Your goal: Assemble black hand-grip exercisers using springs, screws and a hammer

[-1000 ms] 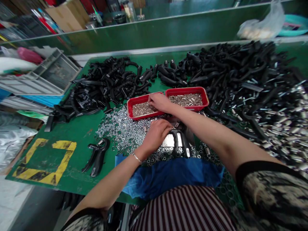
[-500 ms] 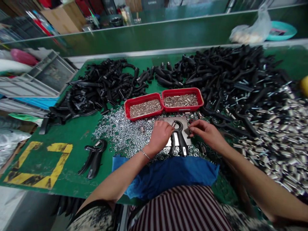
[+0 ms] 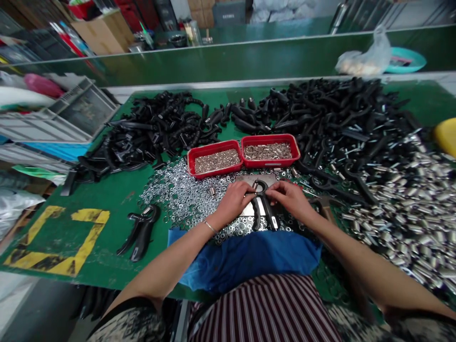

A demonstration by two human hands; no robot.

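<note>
Well, shiny round washers (image 3: 194,197) lie left of the left hand (image 3: 234,198), its fingers clamped on the black hand grip (image 3: 266,209). That curved piece sits between both hands, equally near, handles pointing bodyward. At its right edge, the right hand's (image 3: 292,198) fingertips bunch; whether they pinch anything, I can't tell.

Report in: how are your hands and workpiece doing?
Left hand, right hand: fingers at black plastic two-handled piece. Piece over flat silvery metal plate. Small silvery rings crowd close.
</note>
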